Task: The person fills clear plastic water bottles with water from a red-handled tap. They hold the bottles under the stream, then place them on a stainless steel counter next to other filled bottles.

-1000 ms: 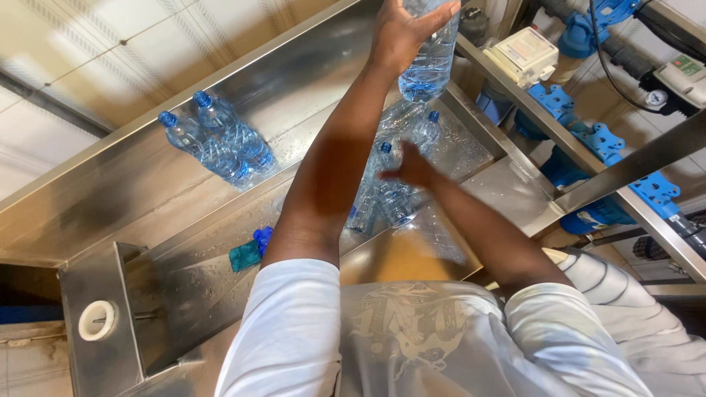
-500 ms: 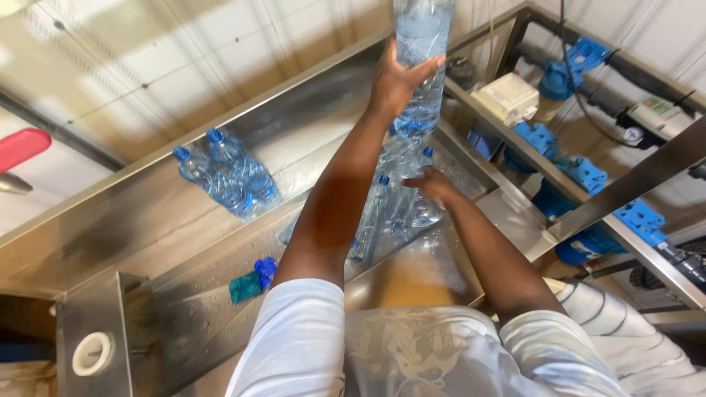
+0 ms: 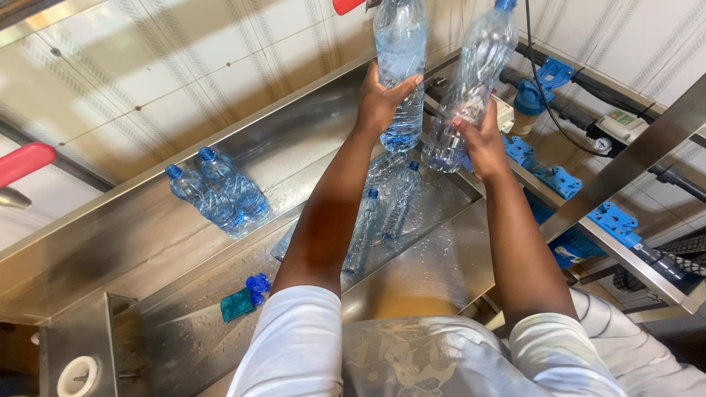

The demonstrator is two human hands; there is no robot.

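Bottles fill both our hands in the head view. Our left hand (image 3: 382, 99) is wrapped around the lower part of a clear plastic bottle (image 3: 401, 44), held upright and raised above the steel trough (image 3: 309, 140). Our right hand (image 3: 482, 140) grips a second clear bottle (image 3: 474, 66), which has a blue cap and tilts slightly to the right, just beside the first. Below our arms, several more bottles (image 3: 390, 202) lie in the trough's wet tray. Two blue-capped bottles (image 3: 217, 195) lie together on the slanted steel further left, well apart from our hands. Loose blue caps (image 3: 257, 283) and a green scrap (image 3: 237, 303) sit near our left sleeve.
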